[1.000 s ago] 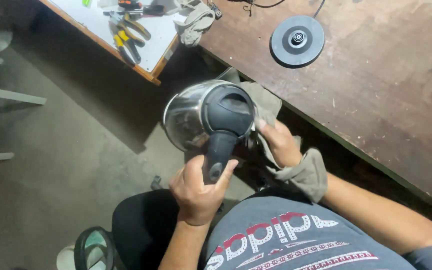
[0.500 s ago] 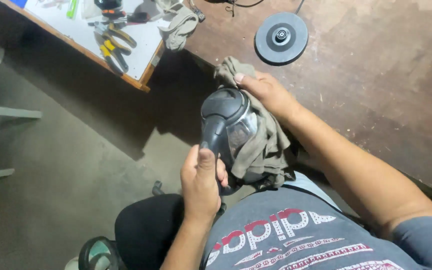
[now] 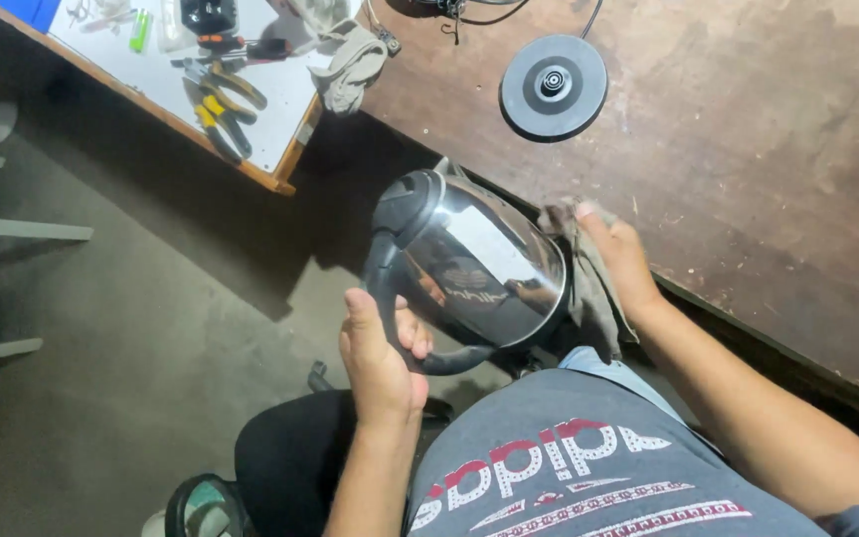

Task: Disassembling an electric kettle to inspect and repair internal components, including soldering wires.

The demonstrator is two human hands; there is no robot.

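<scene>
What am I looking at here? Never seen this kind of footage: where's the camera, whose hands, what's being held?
The camera sits on a person's head and looks down, so both hands are theirs. The left hand grips the dark handle of a shiny steel electric kettle, held on its side over the lap. The right hand presses a grey cloth against the kettle's base end. On the brown workbench lies the kettle's round base plate. A white board carries pliers and another rag.
</scene>
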